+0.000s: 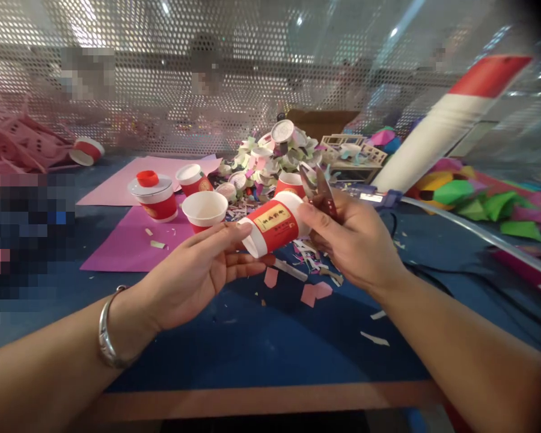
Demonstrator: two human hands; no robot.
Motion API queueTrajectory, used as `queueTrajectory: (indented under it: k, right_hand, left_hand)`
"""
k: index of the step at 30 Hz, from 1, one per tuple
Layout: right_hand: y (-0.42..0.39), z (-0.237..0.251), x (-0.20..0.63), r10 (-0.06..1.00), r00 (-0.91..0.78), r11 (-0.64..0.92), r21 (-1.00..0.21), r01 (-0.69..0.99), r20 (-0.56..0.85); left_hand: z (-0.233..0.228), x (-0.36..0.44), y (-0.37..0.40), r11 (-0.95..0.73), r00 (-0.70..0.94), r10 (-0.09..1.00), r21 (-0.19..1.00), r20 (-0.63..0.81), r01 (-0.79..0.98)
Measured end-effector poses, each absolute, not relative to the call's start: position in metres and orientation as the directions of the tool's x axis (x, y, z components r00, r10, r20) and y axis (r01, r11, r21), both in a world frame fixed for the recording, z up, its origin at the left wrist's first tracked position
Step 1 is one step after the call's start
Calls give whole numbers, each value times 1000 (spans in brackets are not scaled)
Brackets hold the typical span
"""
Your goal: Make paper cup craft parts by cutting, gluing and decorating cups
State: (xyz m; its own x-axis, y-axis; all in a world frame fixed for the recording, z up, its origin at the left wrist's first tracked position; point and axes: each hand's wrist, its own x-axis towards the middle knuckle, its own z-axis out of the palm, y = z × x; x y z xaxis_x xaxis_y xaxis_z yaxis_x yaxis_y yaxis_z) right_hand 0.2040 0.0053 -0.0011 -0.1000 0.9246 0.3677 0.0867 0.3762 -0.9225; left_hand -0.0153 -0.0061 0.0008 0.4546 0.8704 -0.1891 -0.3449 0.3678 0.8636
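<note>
A red and white paper cup [275, 224] lies tilted on its side in the air between my hands, its yellow label facing me. My left hand [198, 270] holds it at one end, thumb on top and fingers beneath. With thumb and fingers, my right hand [349, 240] grips the other end of the cup. Scissors [324, 195] are also in my right hand, their blades pointing up and away. Behind stand a white-rimmed cup [205, 207], another red cup [195, 179], and a cup with a white disc and a red ring on top [153, 195].
A heap of cut paper and cup pieces [270, 156] lies behind the hands. Purple paper [112, 246] and pink paper [130, 174] are at left. A white tube with a red end [442, 126] leans at right, near coloured scraps [500, 207] and a clear hose [478, 231].
</note>
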Motion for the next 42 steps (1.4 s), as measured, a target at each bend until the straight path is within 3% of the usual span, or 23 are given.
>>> queueTrajectory:
  k: [4, 9, 15, 20, 26, 30, 42]
  right_hand:
    - [4, 8, 207, 915, -4, 404, -914, 45, 404]
    - [6, 23, 213, 899, 73, 434, -901, -21, 432]
    - [6, 21, 212, 900, 70, 431, -902, 7, 430]
    - [3, 19, 210, 911, 50, 408, -912, 49, 410]
    - [0, 16, 210, 904, -27, 428, -902, 51, 427]
    - [-3, 14, 209, 911, -94, 408, -912, 47, 402]
    - [-13, 13, 199, 912, -361, 297, -921, 253, 195]
  left_hand:
    - [2, -15, -3, 329, 366, 912, 865, -186, -378]
    - [3, -14, -1, 379, 383, 892, 858, -239, -347]
    - [-2, -4, -1, 460, 465, 837, 832, -290, -309]
    - [-6, 0, 6, 397, 348, 896, 847, -275, -354]
    - [-9, -4, 6, 262, 374, 920, 890, -114, -373]
    - [-10, -5, 1, 301, 437, 893, 866, -108, -400]
    - [-5, 0, -4, 275, 356, 931, 805, -86, -526]
